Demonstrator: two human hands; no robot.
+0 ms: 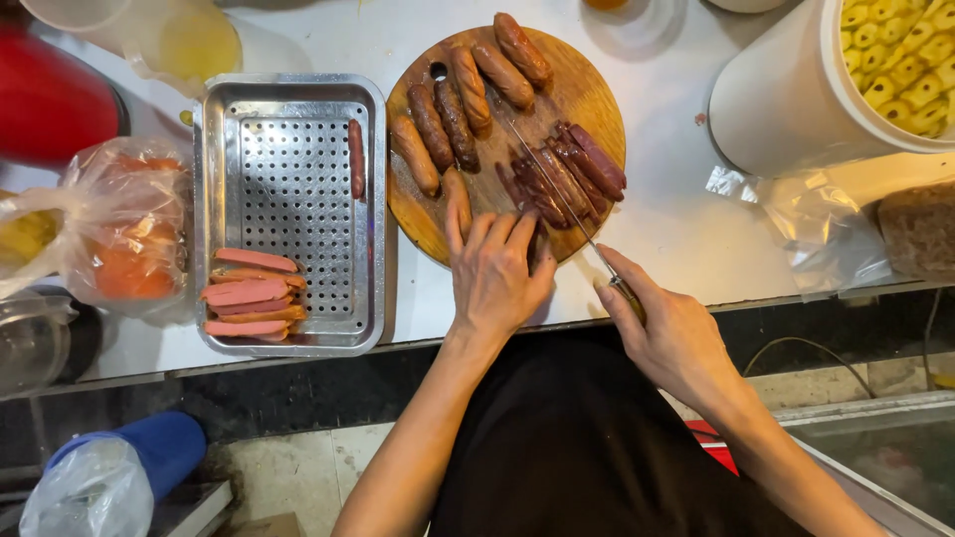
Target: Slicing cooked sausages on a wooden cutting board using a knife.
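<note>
Left hand [494, 273] had fingers [484, 231] spread flat, pressing on a sausage [458, 199] at the near edge of the round wooden cutting board [587, 85]. Right hand [668, 333] was closed around a knife [557, 189] handle, thin blade lying across the dark sliced sausages [572, 169]. Whole sausages [468, 85] sat at the board's far side. Just left of it, a perforated metal tray [288, 149] held sliced halves [249, 293] in its near corner. White tub of yellow pieces [900, 60] sat far right.

White tub [766, 99] of yellow pieces [900, 70]
</note>
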